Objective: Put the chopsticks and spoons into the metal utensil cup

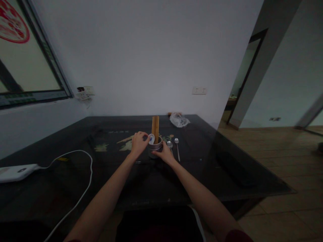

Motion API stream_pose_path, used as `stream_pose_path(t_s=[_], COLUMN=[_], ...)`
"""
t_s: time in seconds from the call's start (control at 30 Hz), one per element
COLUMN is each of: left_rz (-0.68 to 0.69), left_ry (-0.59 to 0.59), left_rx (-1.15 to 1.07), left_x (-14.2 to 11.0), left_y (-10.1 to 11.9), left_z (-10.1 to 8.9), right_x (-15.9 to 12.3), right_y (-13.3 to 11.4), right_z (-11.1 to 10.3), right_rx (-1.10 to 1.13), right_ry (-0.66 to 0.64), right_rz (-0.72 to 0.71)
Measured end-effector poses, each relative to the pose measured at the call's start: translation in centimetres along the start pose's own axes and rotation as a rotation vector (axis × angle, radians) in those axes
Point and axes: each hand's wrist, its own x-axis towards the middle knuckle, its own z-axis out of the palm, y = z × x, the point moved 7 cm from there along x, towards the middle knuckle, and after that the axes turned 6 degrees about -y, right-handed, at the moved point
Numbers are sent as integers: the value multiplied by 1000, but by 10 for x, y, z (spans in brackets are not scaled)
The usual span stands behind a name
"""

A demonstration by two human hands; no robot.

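A round utensil holder [155,146] stands on the dark table with several wooden chopsticks [155,129] upright in it. My left hand [138,144] pinches a white spoon [151,138] with a blue mark, at the left side of the holder's mouth. Whether the spoon's other end is inside the holder, I cannot tell. Around the holder's right side curls my right hand [165,153], its thumb across the front. Just beyond that hand lie two metal spoons; one spoon [169,144] is partly hidden by it, the other spoon [177,148] shows whole.
A crumpled clear plastic bag [178,120] rests at the table's back edge. On the left, a white power bank [19,172] trails a white cable [91,168]. A dark flat object [234,168] lies to the right. The wall borders the table [202,181] behind.
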Motion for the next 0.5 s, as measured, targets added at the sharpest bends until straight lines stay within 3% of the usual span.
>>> stream_pose_path(t_s=[0.23, 0.5], left_rz=[114, 119], left_ry=[26, 45], left_rx=[-164, -298], left_x=[-1, -1], left_y=[9, 12], left_z=[-4, -8], right_x=[0, 2], right_y=[-1, 3], right_z=[0, 1], right_rx=[-29, -13], right_ry=[6, 4], right_rz=[-14, -6])
